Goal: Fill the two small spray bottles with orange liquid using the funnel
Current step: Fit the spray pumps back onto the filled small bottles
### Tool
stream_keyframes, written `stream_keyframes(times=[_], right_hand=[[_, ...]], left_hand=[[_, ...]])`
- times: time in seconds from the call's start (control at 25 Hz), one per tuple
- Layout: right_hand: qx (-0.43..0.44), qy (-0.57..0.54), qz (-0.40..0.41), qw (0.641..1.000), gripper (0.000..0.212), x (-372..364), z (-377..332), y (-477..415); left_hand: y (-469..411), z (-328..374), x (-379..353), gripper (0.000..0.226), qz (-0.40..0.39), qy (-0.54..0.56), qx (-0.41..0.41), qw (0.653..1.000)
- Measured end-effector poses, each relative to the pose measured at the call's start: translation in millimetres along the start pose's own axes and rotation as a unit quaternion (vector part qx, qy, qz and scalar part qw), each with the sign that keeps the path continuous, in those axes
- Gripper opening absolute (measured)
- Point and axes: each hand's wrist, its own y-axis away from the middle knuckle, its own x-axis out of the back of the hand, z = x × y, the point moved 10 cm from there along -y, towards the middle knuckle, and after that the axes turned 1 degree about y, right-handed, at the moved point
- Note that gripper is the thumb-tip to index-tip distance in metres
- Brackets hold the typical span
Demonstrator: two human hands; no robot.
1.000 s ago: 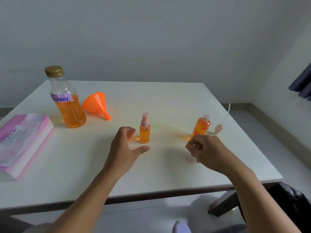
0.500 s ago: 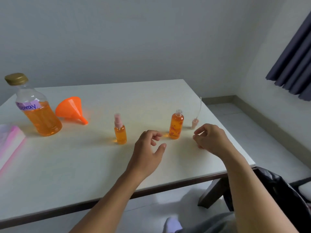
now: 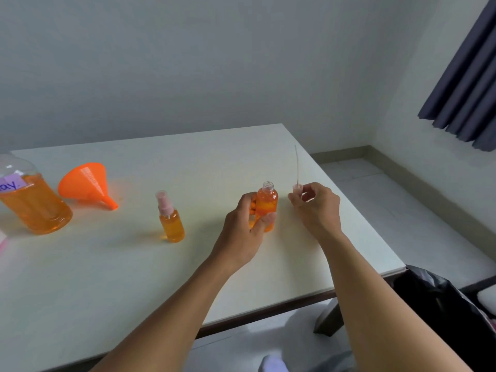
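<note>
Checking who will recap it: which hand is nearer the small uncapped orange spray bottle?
Left. The left hand grips the small uncapped orange spray bottle; the right hand pinches the pump cap just right of it.

Wide bare stretch of white table (image 3: 112, 285) along the near edge, open to passage. Middle row obstructed by capped spray bottle (image 3: 170, 218), standing well apart from open bottle (image 3: 266, 205) gripped in left hand (image 3: 243, 232). Narrow gap only between that bottle and right hand (image 3: 316, 208) pinching spray pump (image 3: 296, 187). Far left blocked by tipped funnel (image 3: 86, 183) just beside large bottle (image 3: 32, 202).
</note>
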Motion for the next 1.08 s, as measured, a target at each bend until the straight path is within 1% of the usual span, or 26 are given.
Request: stream_keyframes(times=[0.08,0.2,0.32,0.4,0.48,0.56,0.64,0.8,0.88,0.96,1.08], right_hand=[[0.001,-0.004,-0.008,1.000,0.025,2.0,-2.9,0.3],[0.032,-0.014,-0.061,0.998,0.024,1.7,-23.2,12.8],[0.101,-0.060,-0.141,0.983,0.022,1.6,-64.4,39.4],[0.153,-0.077,-0.168,0.971,0.019,6.9,-93.3,62.0],[0.184,-0.098,-0.169,0.963,0.021,14.9,-113.3,79.9],[0.203,-0.116,-0.166,0.958,0.014,19.9,-125.6,89.6],[0.220,-0.105,-0.166,0.956,0.009,22.1,-131.5,91.3],[0.232,-0.062,-0.167,0.956,0.011,21.6,-132.4,87.1],[0.242,-0.061,-0.159,0.955,0.012,20.1,-134.0,86.4],[0.247,-0.061,-0.153,0.955,0.013,18.1,-133.9,85.0],[0.261,-0.053,-0.150,0.952,0.022,18.9,-135.1,84.4]], left_hand=[[12.2,3.0,8.1,0.041,-0.006,-0.014,-0.003,1.000],[37.0,7.0,34.5,0.043,-0.002,-0.029,-0.015,0.999],[59.2,7.6,66.2,0.049,-0.001,-0.030,-0.016,0.999],[71.0,4.0,86.2,0.053,0.005,-0.035,-0.012,0.999],[79.7,-1.1,98.8,0.056,0.011,-0.033,-0.010,0.999],[86.1,-7.4,106.5,0.052,0.020,-0.026,-0.006,0.999],[89.4,-10.1,111.2,0.045,0.031,-0.016,0.000,0.999],[91.1,-10.8,127.8,0.036,0.053,-0.026,-0.010,0.998],[89.8,-9.1,132.1,0.037,0.053,-0.047,-0.020,0.997],[88.6,-10.0,133.5,0.045,0.055,-0.074,-0.028,0.995],[85.8,-15.7,130.4,0.046,0.050,-0.098,-0.032,0.993]])
